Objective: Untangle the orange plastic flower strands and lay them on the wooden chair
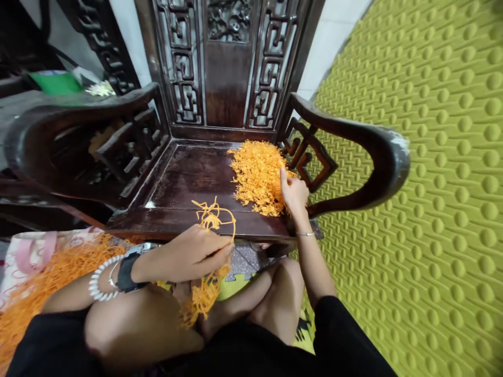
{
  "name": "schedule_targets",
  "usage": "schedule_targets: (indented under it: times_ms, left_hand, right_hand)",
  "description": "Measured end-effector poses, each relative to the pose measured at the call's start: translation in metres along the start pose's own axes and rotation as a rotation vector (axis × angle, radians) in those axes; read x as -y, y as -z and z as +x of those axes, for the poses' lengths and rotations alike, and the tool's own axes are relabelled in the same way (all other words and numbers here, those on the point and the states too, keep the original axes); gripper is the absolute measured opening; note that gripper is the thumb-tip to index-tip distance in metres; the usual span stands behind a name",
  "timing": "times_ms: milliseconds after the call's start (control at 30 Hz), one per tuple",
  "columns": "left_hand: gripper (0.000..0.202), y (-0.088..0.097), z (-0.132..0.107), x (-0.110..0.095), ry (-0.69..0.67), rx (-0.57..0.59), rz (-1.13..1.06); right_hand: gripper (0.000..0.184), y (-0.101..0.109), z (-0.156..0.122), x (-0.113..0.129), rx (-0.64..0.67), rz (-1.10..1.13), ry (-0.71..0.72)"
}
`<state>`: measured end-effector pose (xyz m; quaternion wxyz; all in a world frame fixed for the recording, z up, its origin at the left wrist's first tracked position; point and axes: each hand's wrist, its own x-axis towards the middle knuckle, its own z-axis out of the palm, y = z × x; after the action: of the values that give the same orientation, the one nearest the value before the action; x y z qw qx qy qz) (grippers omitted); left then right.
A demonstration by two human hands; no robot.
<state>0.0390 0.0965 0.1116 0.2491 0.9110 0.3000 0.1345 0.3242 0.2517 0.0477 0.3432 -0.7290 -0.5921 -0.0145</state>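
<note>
My left hand [194, 254] is closed on a bundle of orange string [208, 251]; loops stick up above my fingers and the rest hangs down to my lap. My right hand [294, 192] reaches onto the dark wooden chair seat [188, 180] and rests at the edge of a pile of short orange string pieces [257, 175], fingers curled as if pinching some. I sit cross-legged on the floor in front of the chair. My left wrist wears a white bead bracelet and a dark watch.
A heap of long orange string [43, 285] lies on a pink cloth at my left. The chair has carved armrests [353, 141] on both sides and a carved back. A green bumpy mat [424, 209] covers the floor to the right.
</note>
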Motion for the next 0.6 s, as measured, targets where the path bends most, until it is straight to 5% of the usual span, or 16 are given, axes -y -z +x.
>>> schedule_targets:
  times_ms: [133, 233, 333, 433, 500, 600]
  left_hand:
    - [0.03, 0.0, 0.004, 0.001, -0.019, 0.025, 0.036]
    - [0.029, -0.001, 0.01, 0.001, -0.047, 0.019, 0.056]
    - [0.027, -0.003, 0.016, 0.002, -0.047, 0.016, 0.115]
    - [0.022, -0.006, 0.02, 0.004, -0.059, 0.104, 0.149]
    - [0.021, -0.007, 0.021, 0.004, -0.1, 0.148, 0.149]
    - [0.023, -0.01, 0.022, 0.005, -0.161, 0.145, 0.15]
  right_hand:
    - [0.063, 0.005, -0.009, 0.002, -0.118, 0.022, 0.06]
    - [0.05, 0.025, -0.038, 0.019, -0.193, 0.323, 0.246]
    - [0.042, 0.054, -0.077, 0.049, 0.076, 0.708, 0.559]
    - [0.045, 0.08, -0.108, 0.073, 0.412, 0.59, 0.877]
    - [0.032, 0.088, -0.116, 0.079, 0.53, 0.495, 0.928]
    - [0.021, 0.089, -0.114, 0.074, 0.622, 0.504, 0.795]
